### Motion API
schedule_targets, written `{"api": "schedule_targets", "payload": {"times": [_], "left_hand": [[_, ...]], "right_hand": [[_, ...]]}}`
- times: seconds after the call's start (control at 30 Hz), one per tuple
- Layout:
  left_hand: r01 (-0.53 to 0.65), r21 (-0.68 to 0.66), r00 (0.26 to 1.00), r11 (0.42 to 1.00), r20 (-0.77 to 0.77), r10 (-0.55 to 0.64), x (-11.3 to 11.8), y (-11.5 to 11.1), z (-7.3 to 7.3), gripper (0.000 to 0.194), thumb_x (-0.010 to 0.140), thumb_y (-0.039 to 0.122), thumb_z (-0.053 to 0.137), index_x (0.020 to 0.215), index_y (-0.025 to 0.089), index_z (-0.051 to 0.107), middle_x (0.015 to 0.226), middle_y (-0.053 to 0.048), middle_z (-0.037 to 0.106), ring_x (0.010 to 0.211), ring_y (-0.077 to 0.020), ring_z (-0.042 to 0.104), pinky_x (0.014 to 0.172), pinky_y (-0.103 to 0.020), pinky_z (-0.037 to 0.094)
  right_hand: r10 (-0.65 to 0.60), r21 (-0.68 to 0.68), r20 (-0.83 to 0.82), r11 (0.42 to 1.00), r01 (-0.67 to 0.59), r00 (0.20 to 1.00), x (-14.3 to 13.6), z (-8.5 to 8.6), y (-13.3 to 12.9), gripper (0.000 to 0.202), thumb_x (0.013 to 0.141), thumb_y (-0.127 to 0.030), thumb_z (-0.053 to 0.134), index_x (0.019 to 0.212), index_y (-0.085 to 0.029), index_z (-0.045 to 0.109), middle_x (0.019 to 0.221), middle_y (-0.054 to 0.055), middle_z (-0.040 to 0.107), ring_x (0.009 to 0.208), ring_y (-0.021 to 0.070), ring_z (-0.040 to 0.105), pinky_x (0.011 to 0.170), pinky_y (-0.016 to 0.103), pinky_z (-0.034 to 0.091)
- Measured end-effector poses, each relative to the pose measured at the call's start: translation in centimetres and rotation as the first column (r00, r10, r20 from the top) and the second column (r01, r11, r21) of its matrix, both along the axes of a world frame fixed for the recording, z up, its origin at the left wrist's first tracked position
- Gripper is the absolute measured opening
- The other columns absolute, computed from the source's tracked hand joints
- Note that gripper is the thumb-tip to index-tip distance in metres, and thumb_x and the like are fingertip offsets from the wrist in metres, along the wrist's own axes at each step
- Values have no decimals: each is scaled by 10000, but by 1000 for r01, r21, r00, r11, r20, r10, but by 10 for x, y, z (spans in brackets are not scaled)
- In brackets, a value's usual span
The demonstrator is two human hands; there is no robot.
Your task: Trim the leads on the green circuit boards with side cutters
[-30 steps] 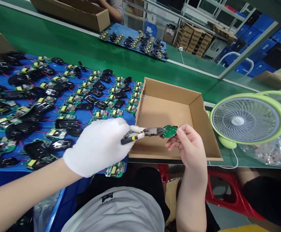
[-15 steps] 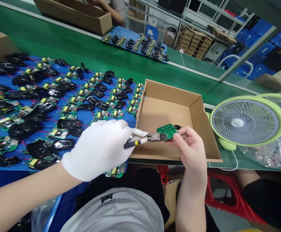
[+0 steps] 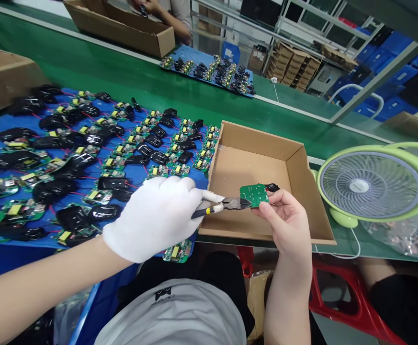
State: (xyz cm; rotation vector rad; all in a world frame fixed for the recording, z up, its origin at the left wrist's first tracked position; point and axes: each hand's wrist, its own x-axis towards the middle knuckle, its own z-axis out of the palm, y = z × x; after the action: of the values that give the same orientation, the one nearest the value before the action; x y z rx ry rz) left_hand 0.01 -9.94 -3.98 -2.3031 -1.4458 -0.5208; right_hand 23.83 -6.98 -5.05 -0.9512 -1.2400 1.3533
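Note:
My left hand (image 3: pixel 162 215), in a white glove, is closed on the dark handles of the cutting pliers (image 3: pixel 233 203). The jaws of the pliers touch the lower left edge of a green circuit board (image 3: pixel 254 195). Bare, my right hand (image 3: pixel 286 215) pinches that board at its right side between thumb and fingers. A black part (image 3: pixel 272 187) shows behind the board, just above my right fingertips. Both tools and board are over an open cardboard box (image 3: pixel 254 167).
On the left, a blue mat (image 3: pixel 101 108) bears several boards with black casings. A green fan (image 3: pixel 368 184) stands right of the box. Across the bench are a long cardboard box (image 3: pixel 122 28), a tray of boards (image 3: pixel 209 72) and a person's arm (image 3: pixel 180 26).
The view has shifted, so the bench items appear slightly further right. The held board faces the camera more squarely, and more of its black part shows. A glove-white patch and a green board appear at the left edge.

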Motion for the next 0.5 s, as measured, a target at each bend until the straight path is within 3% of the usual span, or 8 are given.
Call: {"api": "schedule_targets", "payload": {"times": [0.5], "left_hand": [[0,-37,1000,999,-15,-1,-4,3,5,213,846,216,525,844,225,737,723,-67,593,623,-275,561,572,-399,322]], "right_hand": [[-7,0,58,1000,7,998,0,1,1,275,794,-337,868,731,-219,628,884,21,741,762,160,730,780,302,670]]}}
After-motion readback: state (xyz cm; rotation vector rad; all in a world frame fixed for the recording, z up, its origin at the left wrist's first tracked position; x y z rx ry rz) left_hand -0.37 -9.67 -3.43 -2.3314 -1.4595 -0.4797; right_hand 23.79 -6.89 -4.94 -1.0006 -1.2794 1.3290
